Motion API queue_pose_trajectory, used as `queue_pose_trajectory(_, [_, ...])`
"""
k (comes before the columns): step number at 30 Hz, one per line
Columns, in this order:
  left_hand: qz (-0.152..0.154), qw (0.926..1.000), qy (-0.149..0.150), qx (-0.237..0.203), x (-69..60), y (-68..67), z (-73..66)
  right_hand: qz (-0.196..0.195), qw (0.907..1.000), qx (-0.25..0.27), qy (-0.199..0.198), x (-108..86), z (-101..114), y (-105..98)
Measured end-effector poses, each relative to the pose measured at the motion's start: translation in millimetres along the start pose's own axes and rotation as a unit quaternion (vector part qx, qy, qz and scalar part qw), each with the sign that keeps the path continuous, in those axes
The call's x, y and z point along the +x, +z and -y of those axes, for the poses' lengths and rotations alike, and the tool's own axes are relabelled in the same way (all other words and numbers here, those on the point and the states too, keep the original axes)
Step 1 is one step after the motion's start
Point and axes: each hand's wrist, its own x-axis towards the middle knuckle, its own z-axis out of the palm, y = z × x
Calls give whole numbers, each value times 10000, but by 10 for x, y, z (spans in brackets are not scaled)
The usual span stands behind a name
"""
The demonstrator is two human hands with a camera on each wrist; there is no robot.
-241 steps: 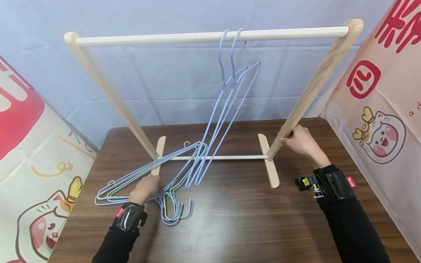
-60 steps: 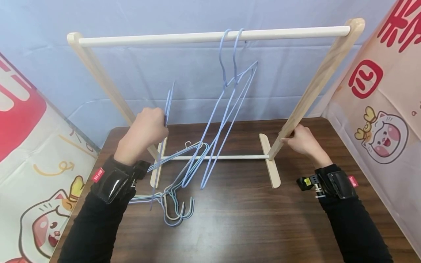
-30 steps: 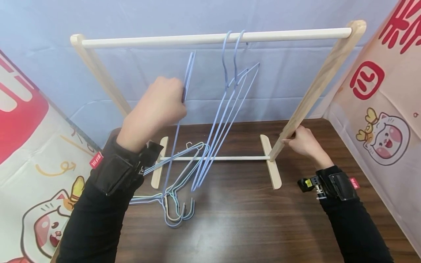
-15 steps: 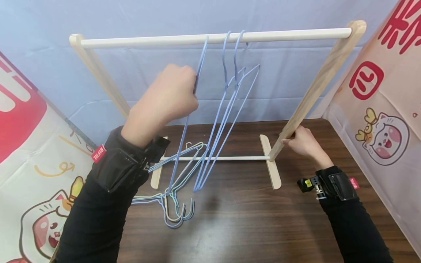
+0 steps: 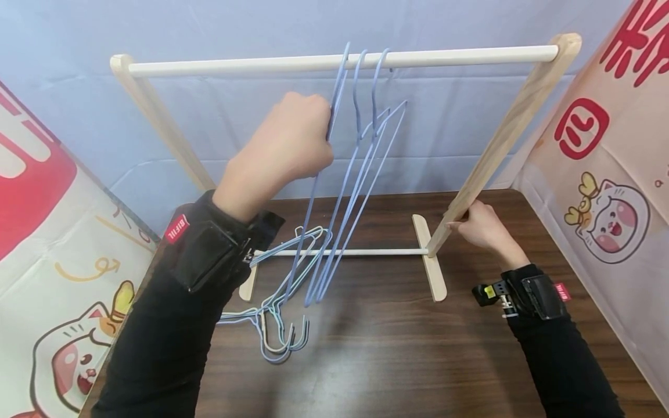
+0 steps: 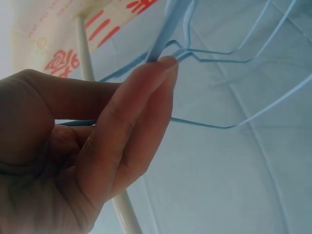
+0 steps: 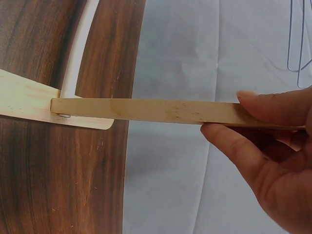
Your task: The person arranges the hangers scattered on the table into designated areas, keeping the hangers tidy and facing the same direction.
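1. Blue wire is forming the held hanger point(image 5: 337, 84); your left hand point(image 5: 292, 136) is pinching it below its upper end, thumb against fingertips; that end is showing just above the top rail point(image 5: 235, 65) in the head view, though whether its hook is catching the rail cannot be told.
2. Your right hand point(image 5: 483, 226) is gripping the right upright point(image 5: 502, 142), thumb and fingers on opposing sides; the upright's foot point(image 5: 434, 278) is resting on the table point(image 5: 376, 348).
3. Two hung hangers point(image 5: 373, 93) are hanging from the rail, just beside the held one; loose hangers point(image 5: 263, 312) are lying overlapped on the table, most of their hooks pointing toward you.
4. Caution, drop: you are risking a fall if you are releasing the pinch while the hook is sitting short of the rail.
5. Caution, tangle: neighbouring frames are standing close and slanting alike; swinging the held wire sideways is likely to be snagging them, or knocking them along the rail.
6. Caution, rack shift: if your right grip is slackening while your left is pressing the rail, the rack is likely to be rocking or sliding.
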Motion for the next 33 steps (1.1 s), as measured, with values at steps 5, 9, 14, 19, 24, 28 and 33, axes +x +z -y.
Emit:
queue_pose_trajectory(5, [112,9998,-133,-25,48,2,-46,-32,10000,-45,-60,-1,-1,-1])
queue_pose_trajectory(9, [165,9996,-206,-21,78,-2,-69,-24,10000,-58,-53,-5,1,1])
queue_pose_trajectory(14, [107,9996,-252,-66,112,10,-73,-13,10000,-54,-45,-3,5,0])
queue_pose_trajectory(19, [169,9994,-284,-120,157,46,-69,2,10000,-38,-26,-5,10,-4])
queue_pose_trajectory(24, [239,9992,-283,-157,207,95,-48,3,10000,-48,-26,-10,13,0])
queue_pose_trajectory(28, [237,9991,-283,-201,240,136,-30,1,10000,-59,-26,-13,11,1])
queue_pose_trajectory(33, [199,9988,-320,-307,266,185,-20,-8,10000,-26,-3,-11,14,-3])
